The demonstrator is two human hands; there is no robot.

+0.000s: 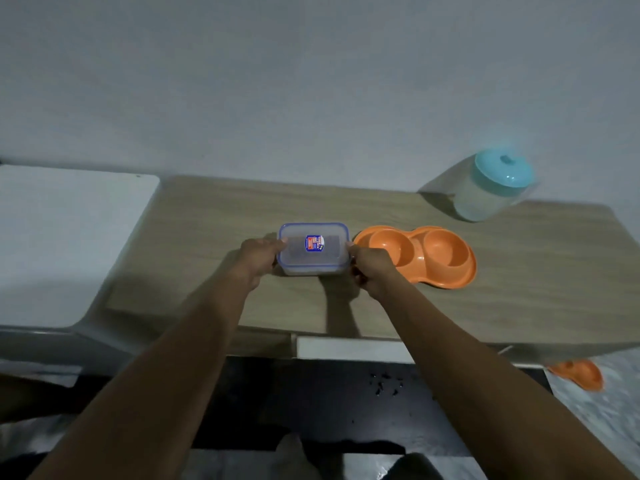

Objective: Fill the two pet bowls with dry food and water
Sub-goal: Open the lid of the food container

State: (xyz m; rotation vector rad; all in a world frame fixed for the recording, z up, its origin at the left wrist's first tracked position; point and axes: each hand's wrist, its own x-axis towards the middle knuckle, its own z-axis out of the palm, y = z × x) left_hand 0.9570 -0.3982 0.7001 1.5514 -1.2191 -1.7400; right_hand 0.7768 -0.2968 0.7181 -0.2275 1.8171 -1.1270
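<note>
Spotter: Your left hand (258,261) is clamped on the left short end of the clear plastic container (311,269), fingers curled against its side. Your right hand (372,268) grips the opposite short end in the same way, with the knuckles toward you.

Operator: Where does the container sit?

Spotter: It sits on the wooden counter (207,220), about midway along it and midway between the near and far edges. Its blue-rimmed lid (298,237) is on, with a red and blue sticker (314,243) in the middle. Something greyish shows through the plastic, too blurred for you to say what it is.

Operator: And the bowls?

Spotter: The orange double pet bowl (419,254) lies just beside the container on its right, directly behind your right hand. Whether the hand touches its rim cannot be told. Its two round wells sit side by side along the length of the counter.

Operator: What else is up there?

Spotter: A translucent jug (481,202) with a teal lid (504,168) stands at the far edge toward the right corner, against the pale wall (311,81) and well apart from the double pet bowl. A white surface (62,237) adjoins the counter's left edge.

Operator: Anything lower down?

Spotter: Below the near edge a dark surface (311,403) carries a scatter of small dark crumbs (384,384). A second orange bowl (578,374) lies on the floor (595,417) under the near right corner, partly hidden by the counter.
</note>
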